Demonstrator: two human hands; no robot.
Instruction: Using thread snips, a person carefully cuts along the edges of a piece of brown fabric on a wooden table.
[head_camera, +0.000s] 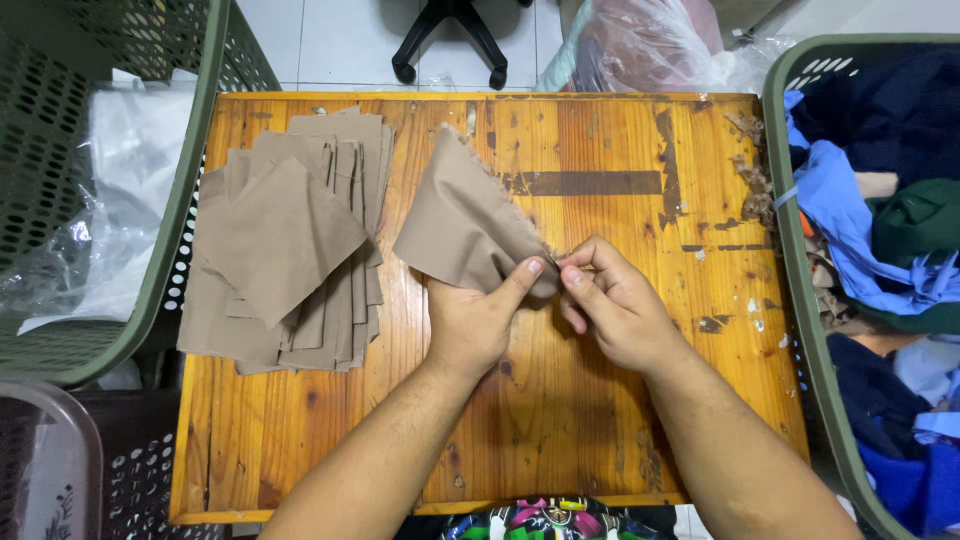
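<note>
Viewing: head cam, looking down; I see both forearms over a worn wooden table (600, 420).
L hand (470, 325): closed, thumb pinching the near-right edge of a tan cloth piece (455, 225).
R hand (615, 305): fingertips pinched shut at the same frayed corner, touching the L thumb; what it nips is too small to tell.
Cloth piece: centre of table, lifted, fanning out to far-left of the hands.
Stack: tan cut pieces (285, 250), left on table, just beside the held piece.
L side: green basket (190, 200) w/ clear plastic.
R side: green basket (800, 260) w/ blue, dark clothing.
Far: chair base (450, 40).
</note>
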